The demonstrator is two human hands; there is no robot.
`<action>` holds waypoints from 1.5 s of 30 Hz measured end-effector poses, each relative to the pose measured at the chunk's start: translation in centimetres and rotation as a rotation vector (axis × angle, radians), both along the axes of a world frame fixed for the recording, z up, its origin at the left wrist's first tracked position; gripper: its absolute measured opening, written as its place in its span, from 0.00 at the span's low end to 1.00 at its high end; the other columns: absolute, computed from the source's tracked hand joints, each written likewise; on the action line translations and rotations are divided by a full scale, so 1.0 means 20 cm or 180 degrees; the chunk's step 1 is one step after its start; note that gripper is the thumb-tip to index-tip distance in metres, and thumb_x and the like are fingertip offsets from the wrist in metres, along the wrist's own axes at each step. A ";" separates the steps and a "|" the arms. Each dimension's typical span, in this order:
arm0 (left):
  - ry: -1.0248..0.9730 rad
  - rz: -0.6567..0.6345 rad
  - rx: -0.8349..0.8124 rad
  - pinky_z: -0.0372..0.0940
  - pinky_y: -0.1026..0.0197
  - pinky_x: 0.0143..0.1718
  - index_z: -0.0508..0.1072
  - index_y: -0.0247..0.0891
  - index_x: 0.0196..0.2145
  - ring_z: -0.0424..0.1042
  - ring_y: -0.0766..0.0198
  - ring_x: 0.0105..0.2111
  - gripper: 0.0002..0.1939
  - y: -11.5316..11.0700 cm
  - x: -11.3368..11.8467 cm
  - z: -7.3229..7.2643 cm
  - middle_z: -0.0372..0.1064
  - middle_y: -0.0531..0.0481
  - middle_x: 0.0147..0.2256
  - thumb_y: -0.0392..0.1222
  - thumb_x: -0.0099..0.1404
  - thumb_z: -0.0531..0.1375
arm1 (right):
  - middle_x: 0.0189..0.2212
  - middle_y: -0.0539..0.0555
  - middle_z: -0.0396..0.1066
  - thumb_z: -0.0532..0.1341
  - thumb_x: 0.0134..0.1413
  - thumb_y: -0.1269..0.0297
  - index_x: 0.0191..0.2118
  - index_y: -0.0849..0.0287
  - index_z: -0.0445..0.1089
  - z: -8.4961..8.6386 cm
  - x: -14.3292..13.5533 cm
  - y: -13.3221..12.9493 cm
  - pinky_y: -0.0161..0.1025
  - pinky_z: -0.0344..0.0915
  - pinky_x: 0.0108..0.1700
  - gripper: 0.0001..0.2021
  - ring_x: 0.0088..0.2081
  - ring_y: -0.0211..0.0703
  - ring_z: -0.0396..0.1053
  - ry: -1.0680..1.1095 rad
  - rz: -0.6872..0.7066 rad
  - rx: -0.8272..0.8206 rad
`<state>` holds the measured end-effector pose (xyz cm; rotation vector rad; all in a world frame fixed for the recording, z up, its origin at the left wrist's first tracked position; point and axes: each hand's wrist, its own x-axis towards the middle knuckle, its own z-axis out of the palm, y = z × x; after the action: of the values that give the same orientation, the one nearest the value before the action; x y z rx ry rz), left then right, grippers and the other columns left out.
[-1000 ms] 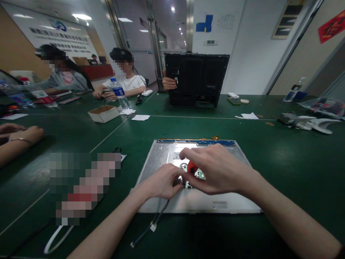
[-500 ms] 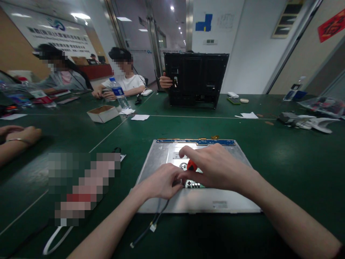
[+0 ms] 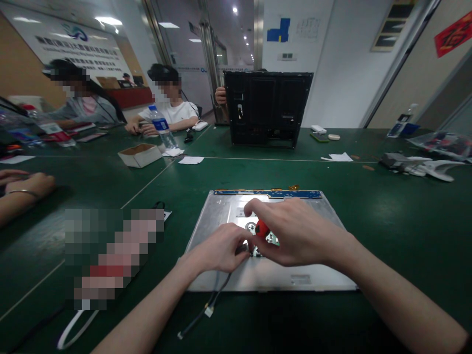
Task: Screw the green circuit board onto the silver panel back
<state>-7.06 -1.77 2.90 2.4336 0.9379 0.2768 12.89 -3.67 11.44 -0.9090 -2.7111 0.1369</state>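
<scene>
A flat silver panel (image 3: 239,275) lies on the green table, with a blue circuit strip (image 3: 295,194) along its far edge. Near its middle is a small green circuit board (image 3: 273,238). My right hand (image 3: 295,228) is curled round a red and black screwdriver handle (image 3: 262,228) above the board. My left hand (image 3: 224,246) rests at the board's left side, fingers pinched together; what they hold, if anything, is hidden. A dark cable (image 3: 221,290) with white connectors runs from under my left hand over the panel's near edge.
Across the green table (image 3: 387,211), a person's hand holds up a black frame (image 3: 269,108). An open box (image 3: 140,156) and a water bottle (image 3: 161,127) stand back left. Another person's hands (image 3: 31,184) are at far left; a white tool (image 3: 416,166) lies right.
My right hand's thumb and fingers have shifted slightly around the red handle. The other person's hand has moved up along the black frame's left edge.
</scene>
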 end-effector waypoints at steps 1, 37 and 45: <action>0.0009 0.0012 -0.0010 0.57 0.64 0.27 0.72 0.36 0.28 0.63 0.66 0.22 0.04 0.00 0.00 0.00 0.66 0.55 0.23 0.33 0.57 0.56 | 0.30 0.52 0.71 0.55 0.57 0.62 0.46 0.61 0.60 0.00 0.00 0.00 0.35 0.46 0.24 0.13 0.24 0.37 0.61 0.0030 0.0054 -0.0012; 0.0127 -0.0055 0.0076 0.56 0.63 0.25 0.70 0.36 0.26 0.61 0.66 0.21 0.05 0.00 0.00 0.01 0.63 0.54 0.20 0.35 0.57 0.56 | 0.28 0.51 0.70 0.54 0.58 0.59 0.45 0.59 0.61 0.00 0.00 0.00 0.35 0.44 0.25 0.12 0.25 0.37 0.60 -0.0086 -0.0020 0.0124; 0.0141 0.0071 0.0031 0.59 0.62 0.29 0.69 0.36 0.26 0.65 0.64 0.24 0.04 0.00 0.00 0.00 0.66 0.52 0.24 0.36 0.57 0.56 | 0.30 0.51 0.70 0.56 0.56 0.60 0.45 0.60 0.61 0.00 0.00 0.00 0.35 0.45 0.26 0.13 0.26 0.37 0.60 -0.0013 0.0092 0.0045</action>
<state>-7.10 -1.80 2.83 2.4485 0.9858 0.2366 12.95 -3.62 11.47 -0.8674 -2.7262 0.1214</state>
